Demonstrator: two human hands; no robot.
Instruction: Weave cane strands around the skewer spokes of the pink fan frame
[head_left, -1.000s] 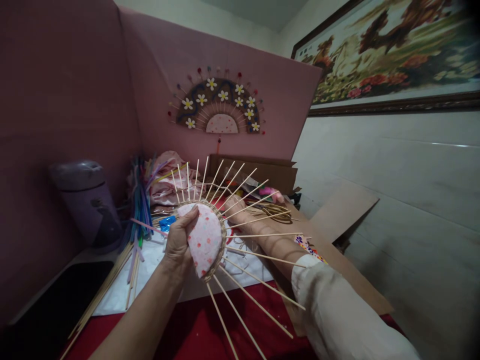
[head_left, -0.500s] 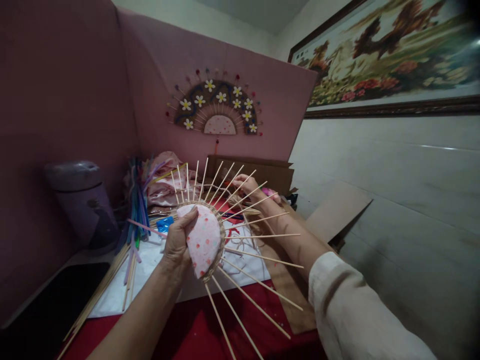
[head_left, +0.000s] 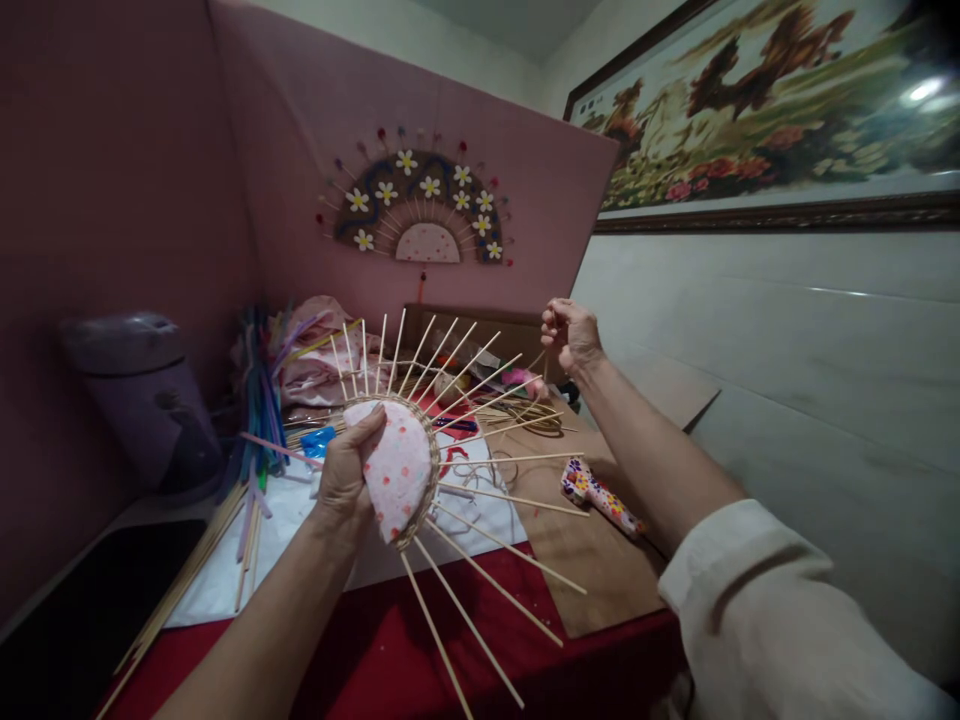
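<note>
My left hand (head_left: 351,470) grips a half-round fan base (head_left: 401,465) covered in pink dotted fabric, its thumb flat on the front. Thin wooden sticks (head_left: 510,460) fan out from the base. Woven cord (head_left: 433,450) runs around its curved edge, close to the fabric. A loose thin cord (head_left: 405,368) passes among the upper sticks. Raised to the right of the sticks, my right hand (head_left: 571,335) is closed in a pinch, apparently on this cord's far end, though the strand is barely visible there.
A flower-patterned glue gun (head_left: 600,497) lies on brown cardboard (head_left: 555,560) at the right. Coiled cord (head_left: 536,415) and a red-handled tool rest behind the sticks. Left are pipe cleaners (head_left: 262,390), spare sticks (head_left: 187,570) and a lilac tumbler (head_left: 150,420). A finished fan (head_left: 427,200) hangs on the pink panel.
My right hand has moved up and right, away from the upper sticks, uncovering the glue gun. My left hand still holds the fan base; the whole view has shifted slightly.
</note>
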